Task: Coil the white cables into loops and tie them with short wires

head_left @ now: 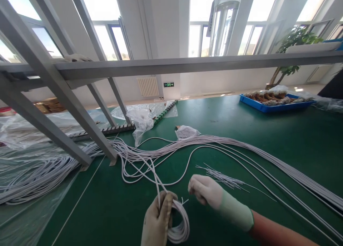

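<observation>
My left hand (158, 215), in a worn white glove, is closed round a small coil of white cable (181, 226) near the front of the table. Two strands run up from that hand to the long bundle of white cables (158, 153) behind it. A thin tie end (184, 201) sticks out from the coil's top. To the right, apart from the coil, my right hand (206, 190) wears a white glove with a green cuff. Its fingers are curled in, and whatever they may hold is hidden. Beyond it lies a loose pile of thin white ties (225, 178).
A grey metal frame (72, 110) stands on the green table (214, 121) at left, its crossbar spanning the view. A plastic bag of small pieces (187, 132) sits behind the cables. Far right is a blue tray (268, 108). More cable coils (40, 178) lie left.
</observation>
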`<act>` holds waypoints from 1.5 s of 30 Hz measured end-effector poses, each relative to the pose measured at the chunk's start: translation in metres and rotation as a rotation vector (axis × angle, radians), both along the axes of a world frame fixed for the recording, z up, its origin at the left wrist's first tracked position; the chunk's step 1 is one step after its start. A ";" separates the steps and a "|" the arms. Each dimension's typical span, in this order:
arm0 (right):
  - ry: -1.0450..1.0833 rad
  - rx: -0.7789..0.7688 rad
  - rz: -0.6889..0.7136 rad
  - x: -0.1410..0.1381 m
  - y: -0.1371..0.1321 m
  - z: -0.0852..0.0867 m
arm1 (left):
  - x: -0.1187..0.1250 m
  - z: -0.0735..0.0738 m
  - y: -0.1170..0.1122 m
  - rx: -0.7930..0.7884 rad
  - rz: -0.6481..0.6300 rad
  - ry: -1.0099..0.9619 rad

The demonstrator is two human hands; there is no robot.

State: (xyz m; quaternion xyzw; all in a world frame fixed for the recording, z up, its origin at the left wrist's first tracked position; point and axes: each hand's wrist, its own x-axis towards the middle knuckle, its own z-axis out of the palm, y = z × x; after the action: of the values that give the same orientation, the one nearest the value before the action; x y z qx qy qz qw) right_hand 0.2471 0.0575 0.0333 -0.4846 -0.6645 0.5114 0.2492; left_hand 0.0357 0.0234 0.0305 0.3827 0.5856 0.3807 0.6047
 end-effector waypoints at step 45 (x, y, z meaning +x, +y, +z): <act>-0.129 0.378 0.062 -0.010 -0.028 0.000 | 0.017 0.019 -0.015 0.085 -0.095 0.167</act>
State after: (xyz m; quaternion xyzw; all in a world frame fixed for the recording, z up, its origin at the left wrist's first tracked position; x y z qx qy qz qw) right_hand 0.2368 0.0295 0.0332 -0.4403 -0.7779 0.3529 0.2766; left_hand 0.0526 0.0082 0.0495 0.4659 0.5985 0.3429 0.5542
